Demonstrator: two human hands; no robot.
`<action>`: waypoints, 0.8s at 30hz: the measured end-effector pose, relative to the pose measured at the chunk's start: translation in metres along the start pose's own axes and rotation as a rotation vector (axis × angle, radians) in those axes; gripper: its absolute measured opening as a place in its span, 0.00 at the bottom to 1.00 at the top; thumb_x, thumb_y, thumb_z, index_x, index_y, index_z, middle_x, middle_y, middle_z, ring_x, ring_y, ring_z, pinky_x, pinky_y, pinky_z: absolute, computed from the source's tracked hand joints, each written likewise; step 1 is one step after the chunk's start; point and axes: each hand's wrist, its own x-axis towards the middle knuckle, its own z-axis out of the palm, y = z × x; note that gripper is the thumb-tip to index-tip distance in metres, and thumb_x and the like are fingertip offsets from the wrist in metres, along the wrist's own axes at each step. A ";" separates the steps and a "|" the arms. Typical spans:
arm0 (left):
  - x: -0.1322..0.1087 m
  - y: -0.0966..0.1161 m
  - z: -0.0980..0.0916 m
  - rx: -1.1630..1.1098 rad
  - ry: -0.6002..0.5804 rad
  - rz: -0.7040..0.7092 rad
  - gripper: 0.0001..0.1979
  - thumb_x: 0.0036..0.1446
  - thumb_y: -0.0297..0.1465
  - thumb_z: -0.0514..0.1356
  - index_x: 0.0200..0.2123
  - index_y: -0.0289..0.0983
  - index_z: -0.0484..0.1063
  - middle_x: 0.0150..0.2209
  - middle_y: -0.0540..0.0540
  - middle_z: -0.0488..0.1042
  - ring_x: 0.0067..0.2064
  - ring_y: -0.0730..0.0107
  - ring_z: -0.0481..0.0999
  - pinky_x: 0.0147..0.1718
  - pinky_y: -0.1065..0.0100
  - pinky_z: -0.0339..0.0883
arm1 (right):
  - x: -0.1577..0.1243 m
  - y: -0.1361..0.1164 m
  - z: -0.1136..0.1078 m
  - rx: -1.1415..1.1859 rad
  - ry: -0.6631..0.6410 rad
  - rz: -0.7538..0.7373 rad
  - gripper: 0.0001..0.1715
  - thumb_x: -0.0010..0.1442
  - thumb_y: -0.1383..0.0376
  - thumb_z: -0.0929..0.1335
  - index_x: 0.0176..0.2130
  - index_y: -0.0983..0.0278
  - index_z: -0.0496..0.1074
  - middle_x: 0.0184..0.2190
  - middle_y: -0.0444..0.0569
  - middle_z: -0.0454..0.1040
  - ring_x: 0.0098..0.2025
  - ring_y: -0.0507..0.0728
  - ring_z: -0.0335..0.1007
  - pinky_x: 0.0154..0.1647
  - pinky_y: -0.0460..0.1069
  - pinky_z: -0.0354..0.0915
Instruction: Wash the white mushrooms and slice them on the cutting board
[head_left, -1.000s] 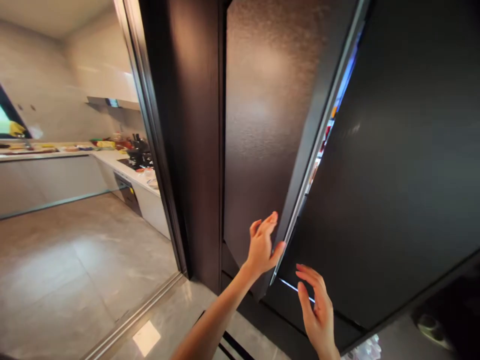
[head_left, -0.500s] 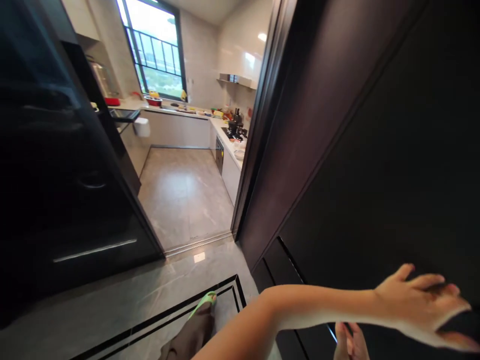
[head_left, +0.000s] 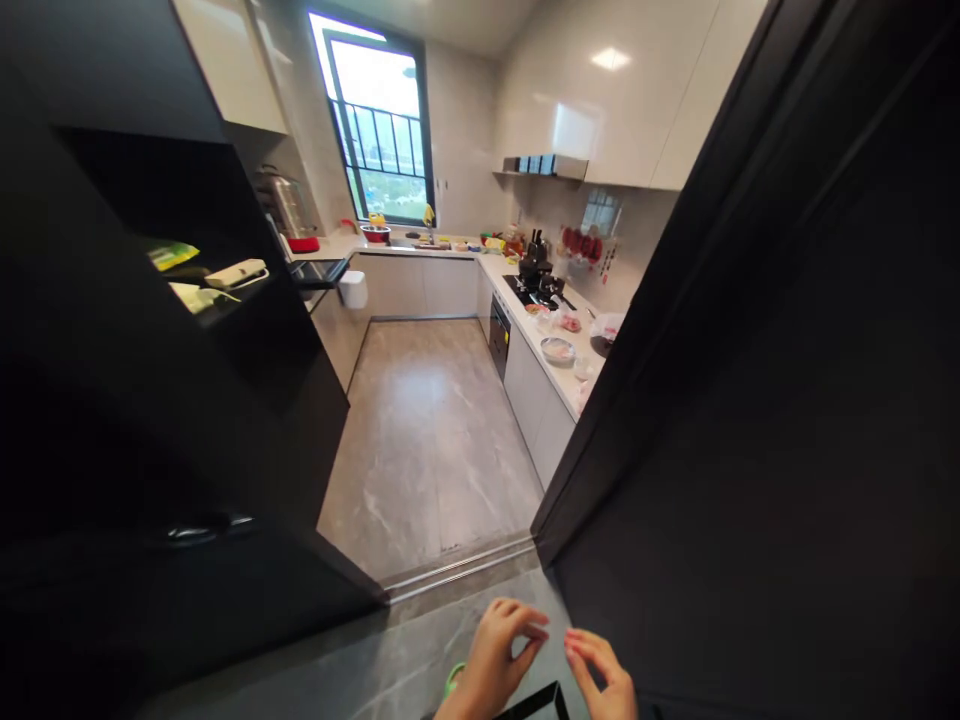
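Note:
Both of my hands are low in view, held in the air in front of the kitchen doorway. My left hand (head_left: 501, 648) has curled fingers, with a gap between them and the thumb. Close to its right is my right hand (head_left: 600, 672), fingers bent and thumb a little apart. The fingertips of the two hands face each other without touching. I see nothing held in either one. Beneath them lies the grey tiled floor (head_left: 360, 660), and a bit of a green slipper (head_left: 454, 678) shows beside my left wrist.
A floor track (head_left: 457, 575) crosses the doorway between a dark panel (head_left: 750, 480) at right and dark cabinetry (head_left: 187, 440) at left. Inside, a counter (head_left: 491, 265) carries a stove (head_left: 536, 293), a plate (head_left: 558, 350) and a red basin (head_left: 375, 233). An oven door (head_left: 319, 272) juts out.
My view has moved closer to the doorway. My left arm, stretched right across the dark panel before, has drawn back, and both hands are now together at the bottom middle.

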 end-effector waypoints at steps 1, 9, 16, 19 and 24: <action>0.017 -0.009 -0.017 -0.003 0.017 -0.041 0.08 0.52 0.27 0.57 0.35 0.42 0.75 0.34 0.49 0.78 0.40 0.64 0.74 0.44 0.62 0.65 | 0.022 -0.003 0.014 -0.006 -0.043 0.016 0.20 0.48 0.47 0.70 0.23 0.59 0.79 0.32 0.53 0.80 0.36 0.64 0.77 0.41 0.56 0.73; 0.198 -0.056 -0.072 0.094 -0.136 -0.044 0.07 0.52 0.26 0.58 0.32 0.42 0.75 0.32 0.48 0.76 0.37 0.65 0.74 0.39 0.65 0.66 | 0.202 -0.013 0.105 0.112 -0.129 0.148 0.19 0.56 0.52 0.67 0.39 0.61 0.77 0.40 0.52 0.78 0.44 0.61 0.74 0.46 0.53 0.70; 0.367 -0.110 -0.129 0.189 0.010 -0.069 0.10 0.57 0.33 0.55 0.38 0.41 0.75 0.34 0.45 0.77 0.37 0.63 0.76 0.39 0.62 0.69 | 0.404 0.002 0.185 0.363 -0.214 0.273 0.21 0.53 0.51 0.69 0.40 0.64 0.75 0.40 0.54 0.77 0.43 0.60 0.74 0.43 0.54 0.71; 0.423 -0.149 -0.165 0.156 0.118 -0.134 0.13 0.59 0.38 0.53 0.39 0.40 0.75 0.37 0.44 0.78 0.40 0.61 0.77 0.41 0.61 0.70 | 0.497 0.019 0.224 0.610 -0.194 0.550 0.24 0.50 0.51 0.71 0.42 0.63 0.71 0.39 0.52 0.76 0.38 0.59 0.75 0.37 0.54 0.72; 0.505 -0.231 -0.214 0.126 0.165 -0.317 0.19 0.55 0.46 0.54 0.39 0.39 0.75 0.37 0.43 0.79 0.39 0.61 0.78 0.36 0.65 0.72 | 0.662 0.073 0.290 1.121 0.107 0.923 0.15 0.53 0.64 0.68 0.42 0.62 0.65 0.39 0.52 0.75 0.35 0.55 0.76 0.39 0.54 0.71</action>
